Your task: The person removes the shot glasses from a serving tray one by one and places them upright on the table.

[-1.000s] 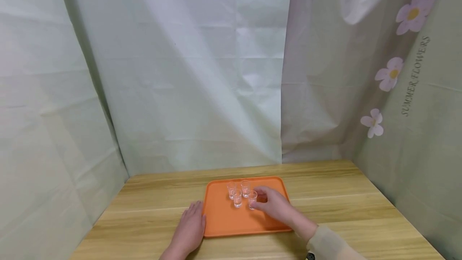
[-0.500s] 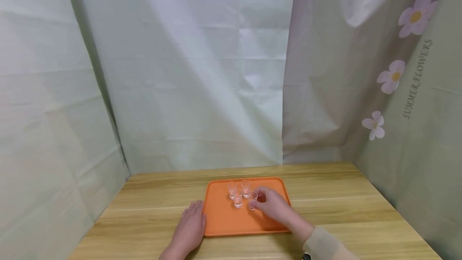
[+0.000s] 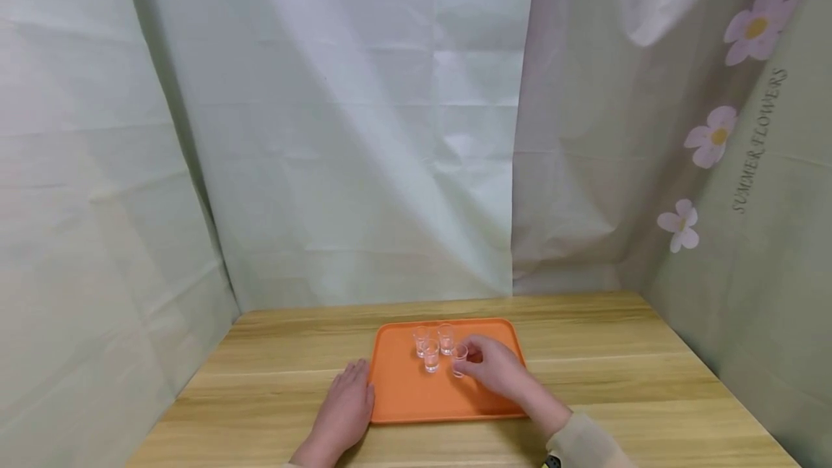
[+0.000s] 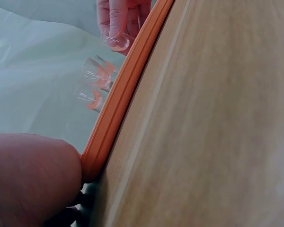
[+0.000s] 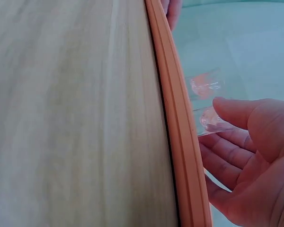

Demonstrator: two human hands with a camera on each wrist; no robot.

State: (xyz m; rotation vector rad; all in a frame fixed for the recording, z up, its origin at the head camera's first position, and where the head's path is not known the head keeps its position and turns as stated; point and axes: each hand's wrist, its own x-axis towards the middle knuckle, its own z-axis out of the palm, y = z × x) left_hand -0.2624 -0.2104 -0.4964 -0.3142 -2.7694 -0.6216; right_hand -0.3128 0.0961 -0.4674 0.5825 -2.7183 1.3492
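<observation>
An orange tray [image 3: 416,399] lies on the wooden table. At its left edge my left hand [image 3: 344,406] rests with straight fingers, its side against the rim. Toward the tray's right side my right hand [image 3: 497,367] holds a small clear shot glass [image 3: 459,361] between thumb and fingers. The glass is upright and stands low over the tray. Three more shot glasses are grouped just left of it: a front one [image 3: 431,357], a back right one [image 3: 445,339] and a back left one [image 3: 421,341]. In the right wrist view, the thumb [image 5: 234,111] overlaps the held glass.
The wooden table [image 3: 624,381] extends on both sides of the tray. A pale green curtain [image 3: 364,165] hangs behind it, and others close off the sides. Flowers [image 3: 711,137] are printed on the right-hand curtain.
</observation>
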